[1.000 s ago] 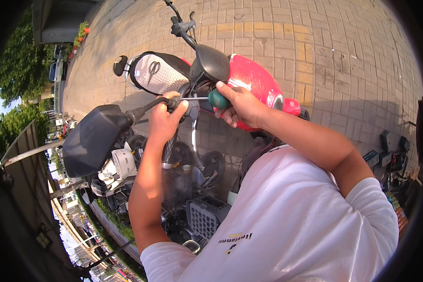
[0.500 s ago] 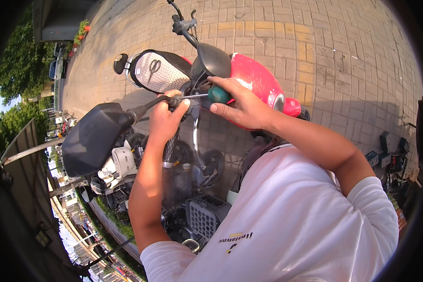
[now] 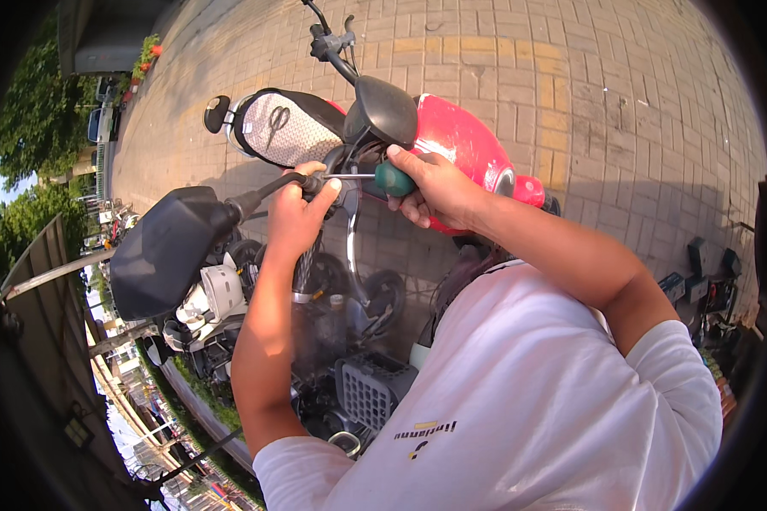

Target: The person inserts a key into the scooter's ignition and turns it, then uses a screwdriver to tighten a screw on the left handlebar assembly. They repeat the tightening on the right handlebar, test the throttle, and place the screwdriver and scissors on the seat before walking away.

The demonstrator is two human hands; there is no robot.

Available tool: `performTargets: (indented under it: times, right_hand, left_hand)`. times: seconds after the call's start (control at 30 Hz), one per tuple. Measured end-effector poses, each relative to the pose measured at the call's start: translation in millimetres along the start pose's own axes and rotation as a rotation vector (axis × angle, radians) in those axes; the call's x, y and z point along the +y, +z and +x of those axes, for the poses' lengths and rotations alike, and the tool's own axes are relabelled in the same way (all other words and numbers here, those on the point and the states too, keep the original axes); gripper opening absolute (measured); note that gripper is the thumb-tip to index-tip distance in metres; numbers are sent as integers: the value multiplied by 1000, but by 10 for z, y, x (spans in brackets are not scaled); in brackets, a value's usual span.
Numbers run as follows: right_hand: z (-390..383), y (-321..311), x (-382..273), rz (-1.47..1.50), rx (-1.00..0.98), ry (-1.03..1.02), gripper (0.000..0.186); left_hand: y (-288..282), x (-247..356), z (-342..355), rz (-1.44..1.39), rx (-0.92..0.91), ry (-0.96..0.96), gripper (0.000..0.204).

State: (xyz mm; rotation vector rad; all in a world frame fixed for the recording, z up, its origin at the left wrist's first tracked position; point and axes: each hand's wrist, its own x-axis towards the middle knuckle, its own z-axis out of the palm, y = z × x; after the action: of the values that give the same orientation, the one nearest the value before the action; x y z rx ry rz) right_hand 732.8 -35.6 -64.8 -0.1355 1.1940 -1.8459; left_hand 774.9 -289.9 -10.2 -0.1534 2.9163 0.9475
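Note:
A screwdriver with a round green handle (image 3: 394, 180) lies nearly level, its thin metal shaft pointing left. My right hand (image 3: 439, 189) is closed round the handle from the right, thumb on top and fingers curled below. At the shaft's far end, my left hand (image 3: 298, 213) grips a dark fitting on the handlebar (image 3: 268, 188), with the thumb beside the screwdriver's tip. The tip itself and whatever it meets are hidden by the fingers. From the left end of the bar hangs a big black shell-like part (image 3: 172, 249), perhaps a mirror.
Beyond my hands stands a red scooter (image 3: 464, 140) with a dark rounded part (image 3: 383, 111). Scissors (image 3: 278, 125) lie on a light patterned pad (image 3: 302, 140). Below are a grey crate (image 3: 368, 392), wheels (image 3: 385, 300) and a white machine part (image 3: 217, 294). Boxes (image 3: 699, 285) sit at right on paving.
My right hand's fingers have gone from stretched over the handle to curled beneath it, with the wrist turned. The screwdriver has shifted very slightly left. My left hand keeps its grip.

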Motion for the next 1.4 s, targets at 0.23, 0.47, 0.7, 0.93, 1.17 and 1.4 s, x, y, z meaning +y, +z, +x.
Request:
performTargets:
  times: [0.23,0.47,0.7,0.93,1.17,1.4]
  right_hand:
    - [167,-29,187,-531,187,-837,60]
    - [46,20,-20,12,-16,-47,55]
    - [244,-91,181,-8,-56,-199,47]
    - [249,18,198,-501,120,-650,46]
    - [131,76,33,357,-120,142,33]
    - [115,20,142,-826,197,-928,47]
  left_hand:
    - [16,-8,-18,-21,6,6,37]
    - [9,24,-24,2,-3,-18,37]
    - [3,-1,-8,58,-13,57,30]
    - [2,79,-31,20,17,11,37]
    - [0,50,-34,101,20,79,34]
    - [7,75,-28,60,37,81,38]
